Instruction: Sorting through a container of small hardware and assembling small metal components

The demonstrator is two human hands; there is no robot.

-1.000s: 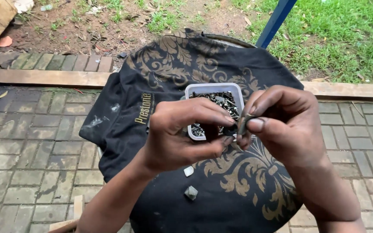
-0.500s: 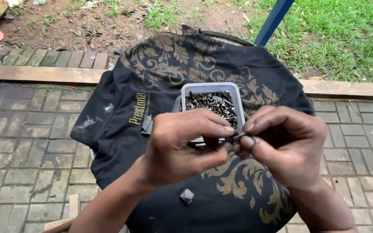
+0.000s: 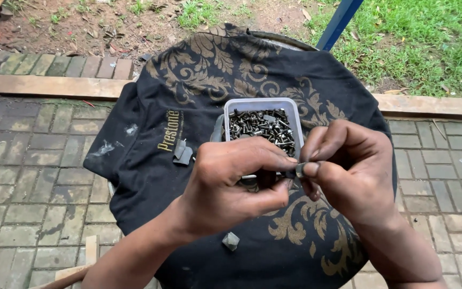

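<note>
My left hand [image 3: 236, 179] and my right hand [image 3: 348, 168] meet fingertip to fingertip over a round surface draped in a black cloth with gold leaf patterns [image 3: 252, 69]. Between the fingertips both hands pinch a small dark metal part [image 3: 299, 170]; its shape is mostly hidden by the fingers. Just behind the hands stands a grey plastic tub [image 3: 263, 103] filled with several small dark screws and bolts [image 3: 260, 126].
A small grey metal piece [image 3: 231, 241] lies on the cloth near my left forearm, and a dark flat piece [image 3: 182, 152] lies left of the tub. Brick paving [image 3: 33, 176] surrounds the surface. A wooden plank [image 3: 49, 85], bare soil, grass and a blue pole [image 3: 338, 24] lie beyond.
The view has shifted slightly, so the tub and cloth sit a little lower in frame. Both hands stay together on the small part, with fingers working it.
</note>
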